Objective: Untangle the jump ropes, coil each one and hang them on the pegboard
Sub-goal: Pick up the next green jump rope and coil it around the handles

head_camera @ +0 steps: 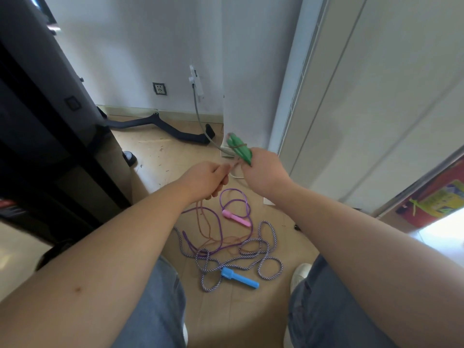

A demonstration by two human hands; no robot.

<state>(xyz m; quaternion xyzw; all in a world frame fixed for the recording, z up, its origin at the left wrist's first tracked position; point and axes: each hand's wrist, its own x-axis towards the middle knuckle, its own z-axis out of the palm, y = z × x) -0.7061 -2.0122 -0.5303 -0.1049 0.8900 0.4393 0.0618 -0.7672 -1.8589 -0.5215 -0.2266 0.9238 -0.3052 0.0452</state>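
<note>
Green handles (240,149) stick up out of the right hand (263,172). Its fingers are curled tight round them. A thin orange rope (200,222) crosses over the handles and runs a short way to the left hand (208,177). The left hand is closed round this rope, just beside the right hand. Both hands are up in the air, above the floor (155,156).

From the left hand the orange rope hangs down to the floor. There it lies mixed in with two other ropes. One is a thin purple rope (247,204) with a pink handle (236,218). It makes big loops right under the hands. The other is a thick stripy rope (270,229), purple and white, with a blue handle (239,277). It lies in curls closer to the person's legs, and the purple rope crosses over it.

The legs are in blue jeans (160,305), and a white shoe (300,275) shows near the stripy rope. Farther off, a black bar (160,124) lies on the floor by the wall. A wall socket (159,89) is above it. A big black machine (45,109) stands on the left.
</note>
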